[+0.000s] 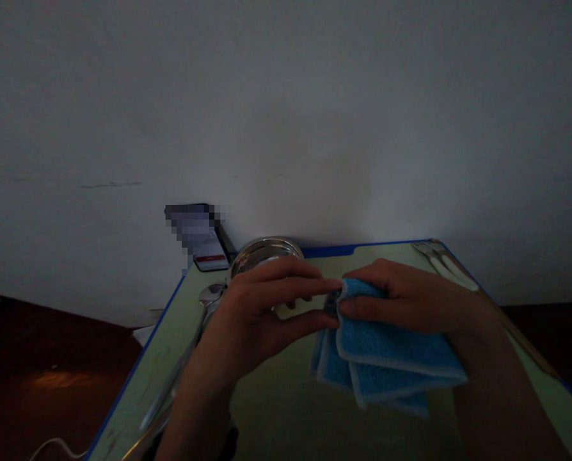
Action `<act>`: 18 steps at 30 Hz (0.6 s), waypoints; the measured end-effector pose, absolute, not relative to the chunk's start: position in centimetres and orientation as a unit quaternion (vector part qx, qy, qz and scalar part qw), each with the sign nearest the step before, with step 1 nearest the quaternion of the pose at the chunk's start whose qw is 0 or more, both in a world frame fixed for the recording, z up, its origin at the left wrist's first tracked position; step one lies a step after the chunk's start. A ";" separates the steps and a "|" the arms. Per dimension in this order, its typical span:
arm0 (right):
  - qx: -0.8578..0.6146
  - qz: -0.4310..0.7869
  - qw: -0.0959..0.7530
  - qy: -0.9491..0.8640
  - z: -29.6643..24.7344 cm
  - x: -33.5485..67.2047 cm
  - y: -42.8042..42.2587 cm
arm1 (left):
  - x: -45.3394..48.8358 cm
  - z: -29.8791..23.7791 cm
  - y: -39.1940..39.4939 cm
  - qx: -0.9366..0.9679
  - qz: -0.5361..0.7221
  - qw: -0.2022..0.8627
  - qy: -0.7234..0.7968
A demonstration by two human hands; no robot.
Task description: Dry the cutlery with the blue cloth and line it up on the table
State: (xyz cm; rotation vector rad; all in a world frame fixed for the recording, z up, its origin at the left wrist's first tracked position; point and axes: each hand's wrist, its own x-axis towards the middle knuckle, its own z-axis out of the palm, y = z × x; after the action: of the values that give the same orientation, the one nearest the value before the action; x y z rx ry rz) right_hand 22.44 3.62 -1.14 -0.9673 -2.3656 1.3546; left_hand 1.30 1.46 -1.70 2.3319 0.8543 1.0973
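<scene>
A folded blue cloth [386,346] with pale edging hangs over the table, and my right hand [405,298] is closed on its upper part. The cloth's lower corners fan out below my fingers. My left hand [262,310] comes in from the other side, its thumb and index fingertip pinching at the cloth's left edge. Between those fingertips a small dark, shiny bit shows, too little of it to name. Behind my left hand stands a shiny metal bowl [267,245], partly covered by my fingers.
A phone [206,240] leans on the wall at the table's back left corner. Spoons [212,293] lie along the left side, partly behind my left forearm. Forks [442,262] and a long brown stick [521,339] lie along the right edge of the green, blue-rimmed table [276,410].
</scene>
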 end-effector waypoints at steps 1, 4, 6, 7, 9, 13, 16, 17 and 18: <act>-0.331 0.464 0.126 -0.812 -1.1 22.4 3.6 | 1.3 -1.7 1.5 0.840 0.394 0.209 0.309; -0.332 0.469 0.124 -0.809 -1.0 22.4 3.5 | 1.3 -1.7 1.4 0.841 0.395 0.199 0.311; -0.337 0.481 0.116 -0.801 -1.1 22.5 3.5 | 1.2 -1.7 1.4 0.844 0.395 0.194 0.308; -0.343 0.488 0.112 -0.795 -1.2 22.5 3.6 | 1.1 -1.7 1.4 0.845 0.394 0.191 0.308; -0.353 0.499 0.108 -0.784 -1.3 22.6 3.6 | 1.0 -1.7 1.4 0.847 0.392 0.183 0.310; -0.359 0.498 0.111 -0.781 -1.5 22.8 3.7 | 0.6 -1.7 1.3 0.845 0.387 0.182 0.323; -0.357 0.487 0.107 -0.790 -1.5 22.7 3.7 | 0.5 -1.8 1.3 0.842 0.378 0.214 0.320; -0.357 0.479 0.109 -0.794 -1.4 22.7 3.7 | 0.6 -1.8 1.3 0.841 0.372 0.228 0.320; -0.357 0.473 0.111 -0.798 -1.4 22.7 3.7 | 0.7 -1.8 1.3 0.840 0.365 0.241 0.322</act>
State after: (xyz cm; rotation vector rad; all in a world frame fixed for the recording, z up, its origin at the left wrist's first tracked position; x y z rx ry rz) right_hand 22.70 3.67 -1.40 -1.0488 -2.3444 1.3881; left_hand 0.67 1.32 -1.78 2.2981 0.8797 0.9973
